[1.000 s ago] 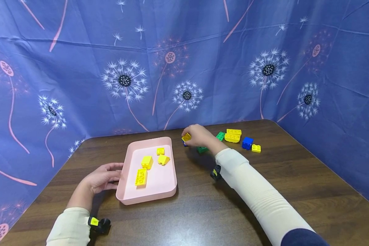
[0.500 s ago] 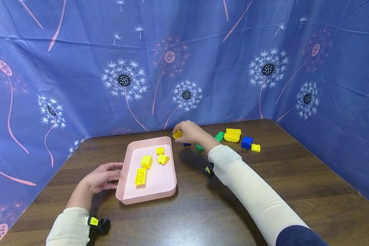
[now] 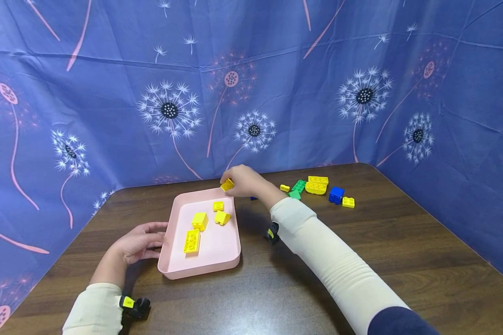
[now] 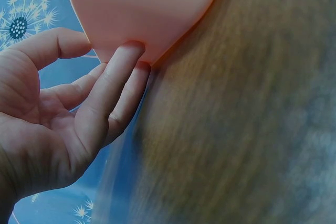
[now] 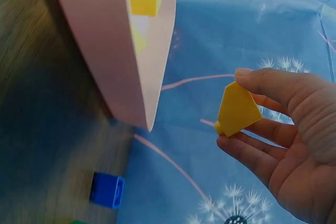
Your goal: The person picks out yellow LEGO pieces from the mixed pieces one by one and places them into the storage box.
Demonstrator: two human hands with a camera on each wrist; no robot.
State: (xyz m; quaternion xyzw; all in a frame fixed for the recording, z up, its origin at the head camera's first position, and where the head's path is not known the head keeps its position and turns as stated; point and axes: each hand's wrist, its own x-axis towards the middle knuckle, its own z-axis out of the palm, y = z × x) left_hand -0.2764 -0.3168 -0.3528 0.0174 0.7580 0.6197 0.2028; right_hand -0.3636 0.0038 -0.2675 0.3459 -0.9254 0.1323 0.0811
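My right hand (image 3: 246, 180) pinches a yellow sloped toy brick (image 3: 227, 185) between thumb and fingertips, just above the far right corner of the pink tray (image 3: 218, 251). In the right wrist view the brick (image 5: 239, 109) shows its slanted side and a stud, apart from the tray wall (image 5: 102, 40). Several yellow bricks lie inside the tray, among them a long one (image 3: 192, 241) and a square one (image 3: 200, 221). At the tray's left side, my left hand (image 3: 139, 243) rests its loosely extended fingertips against the outer wall, seen closely in the left wrist view.
On the brown table (image 3: 360, 260), right of the tray, lie a blue brick (image 3: 336, 195), a small yellow brick (image 3: 348, 202), larger yellow bricks (image 3: 316, 188) and green bricks (image 3: 299, 186). Another blue brick (image 5: 107, 190) sits near the tray, mostly hidden by my right arm in the head view. A patterned blue cloth (image 3: 302, 116) hangs behind.
My right hand has lifted the yellow sloped brick from beside a blue brick and carried it left to the tray's far corner. The left hand and tray stay in place.
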